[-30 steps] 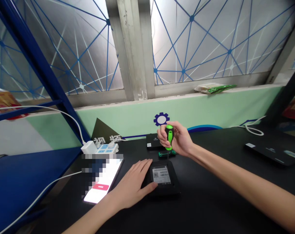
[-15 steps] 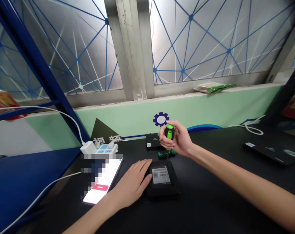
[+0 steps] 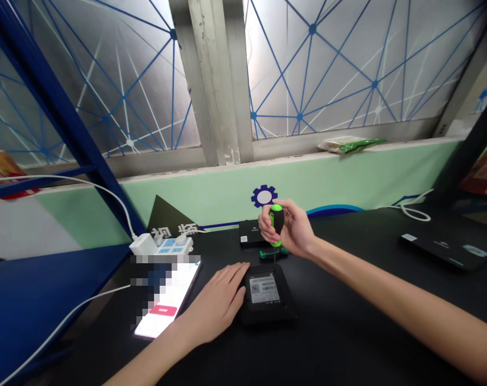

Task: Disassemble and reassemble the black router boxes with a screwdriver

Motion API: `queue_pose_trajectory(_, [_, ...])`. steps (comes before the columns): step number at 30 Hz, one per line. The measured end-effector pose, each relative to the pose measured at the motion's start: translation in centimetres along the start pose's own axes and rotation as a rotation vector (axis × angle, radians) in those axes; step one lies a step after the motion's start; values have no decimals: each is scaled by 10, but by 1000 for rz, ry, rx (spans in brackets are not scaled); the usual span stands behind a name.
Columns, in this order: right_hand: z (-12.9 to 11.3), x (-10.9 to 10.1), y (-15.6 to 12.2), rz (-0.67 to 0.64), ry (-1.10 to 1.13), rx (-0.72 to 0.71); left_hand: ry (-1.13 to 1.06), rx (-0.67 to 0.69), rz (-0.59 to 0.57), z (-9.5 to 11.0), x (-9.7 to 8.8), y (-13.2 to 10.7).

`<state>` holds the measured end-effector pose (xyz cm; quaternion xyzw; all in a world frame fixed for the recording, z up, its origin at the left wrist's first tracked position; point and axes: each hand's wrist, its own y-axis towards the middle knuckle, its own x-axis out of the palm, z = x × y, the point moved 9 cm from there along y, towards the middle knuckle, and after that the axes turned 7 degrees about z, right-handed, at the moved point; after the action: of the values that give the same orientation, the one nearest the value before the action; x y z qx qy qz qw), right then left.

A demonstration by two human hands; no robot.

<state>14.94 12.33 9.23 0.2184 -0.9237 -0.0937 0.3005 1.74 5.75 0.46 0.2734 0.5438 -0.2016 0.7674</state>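
Observation:
A black plastic box point(image 3: 282, 311) lies on the dark table with a white printed label point(image 3: 264, 289) facing up. My left hand point(image 3: 223, 295) rests flat along the box's left edge, fingers stretched out. My right hand point(image 3: 293, 228) is wrapped round the handle of a green and black screwdriver point(image 3: 278, 217). The screwdriver stands upright, and its thin shaft reaches down to the far edge of the box. Just behind the box lies a small green and black object point(image 3: 267, 254), partly behind the shaft. Whether a screw sits under the tip is too small to tell.
Left of the box lies a lit phone point(image 3: 169, 300), with a white power strip point(image 3: 173, 246) and plug behind it. Another black box point(image 3: 249, 234) stands against the wall. A flat black device point(image 3: 444, 251) lies to the right. A green packet point(image 3: 351, 145) rests on the sill.
The screwdriver's handle has turned in my right hand, its green stripe now facing left. My left hand stays on the box. The whole view has shifted slightly.

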Motion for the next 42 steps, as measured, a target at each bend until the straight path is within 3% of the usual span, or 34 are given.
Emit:
queue_pose_trajectory(24, [4, 3, 0, -49, -29, 61, 10, 15, 15, 2, -2, 0])
queue_pose_trajectory(30, [3, 0, -1, -4, -41, 37, 19, 7, -4, 2, -1, 0])
queue_pose_trajectory(42, [5, 7, -2, -87, -18, 48, 57, 25, 17, 2, -2, 0])
